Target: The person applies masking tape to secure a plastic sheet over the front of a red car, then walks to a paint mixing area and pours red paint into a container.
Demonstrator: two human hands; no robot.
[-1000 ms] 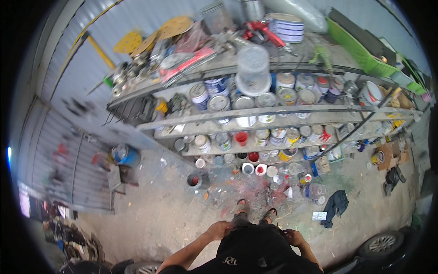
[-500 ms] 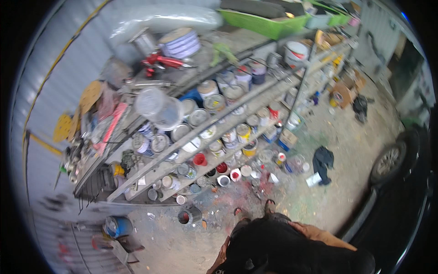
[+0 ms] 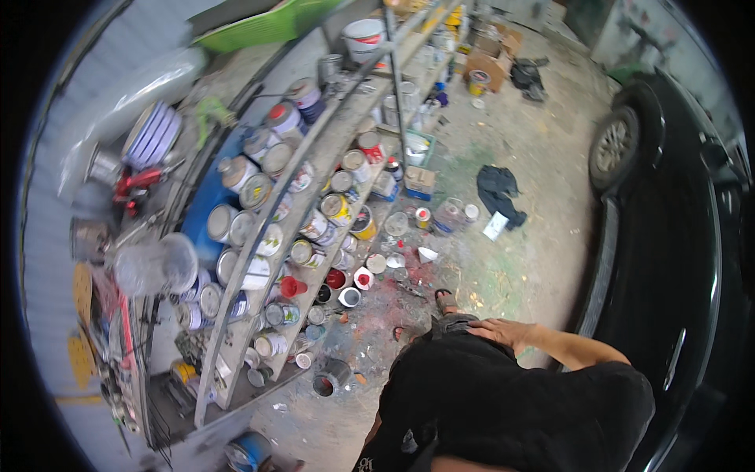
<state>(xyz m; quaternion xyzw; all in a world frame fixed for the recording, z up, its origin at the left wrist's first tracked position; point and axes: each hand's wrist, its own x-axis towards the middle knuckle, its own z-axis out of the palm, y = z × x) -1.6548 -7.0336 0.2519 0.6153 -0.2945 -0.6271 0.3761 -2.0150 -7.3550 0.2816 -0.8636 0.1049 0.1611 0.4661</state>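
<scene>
My right hand (image 3: 505,333) rests on my dark trousers near the thigh, fingers stretched out and flat, with nothing in it. The bent right forearm comes back toward my black shirt (image 3: 511,393). My left hand is hidden behind the shirt; just a sliver of skin shows along its left edge. Nearest to my feet on the floor stand a dark open can (image 3: 330,377), a white cup with dark contents (image 3: 349,296) and a white cup with red paint (image 3: 363,278).
A tilted-looking metal shelf (image 3: 236,303) full of paint cans runs along the left. A clear plastic bucket (image 3: 173,263) lies on its upper level. A black car (image 3: 668,275) stands at the right. Dark cloth (image 3: 499,194) and cardboard boxes (image 3: 491,59) lie on the paint-stained floor.
The view has turned, so the shelf has swung left and steeper and the car fills more of the right side. My right hand stays at my thigh; the left has gone out of sight.
</scene>
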